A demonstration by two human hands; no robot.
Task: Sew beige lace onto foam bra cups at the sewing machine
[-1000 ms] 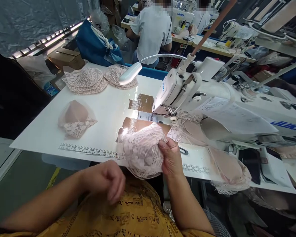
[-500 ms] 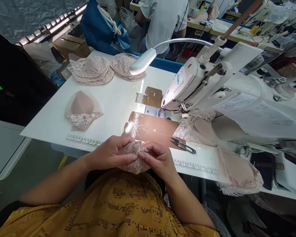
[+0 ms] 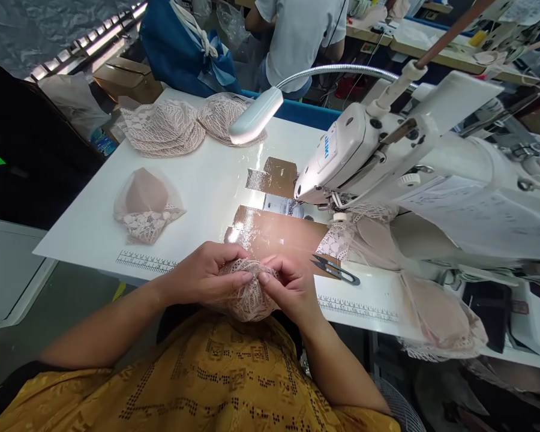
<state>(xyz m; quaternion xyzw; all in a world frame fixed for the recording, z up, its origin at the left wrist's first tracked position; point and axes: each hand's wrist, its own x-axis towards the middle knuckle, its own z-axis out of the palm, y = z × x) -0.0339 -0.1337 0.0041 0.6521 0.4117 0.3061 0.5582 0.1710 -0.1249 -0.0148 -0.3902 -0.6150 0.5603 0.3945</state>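
Between my two hands, over the table's front edge, is a pale pink lace bra cup. My left hand pinches its left side between thumb and fingers. On the other side my right hand grips the lace edge, thumb close to the left thumb. Fingers hide part of the cup's upper edge. Thread snips lie just right of my right hand. Beyond the hands stands a white sewing machine, with lace and beige cup pieces beside its needle area.
Stacked lace cups sit at the table's back left, and a single cup lies nearer. A lamp arches over the table. More cup pieces hang over the right front edge. A person in a white shirt is beyond.
Both hands keep hold of the lace cup. The thumbs have shifted slightly, and more of the cup's rounded lace front shows. The view has moved a little.
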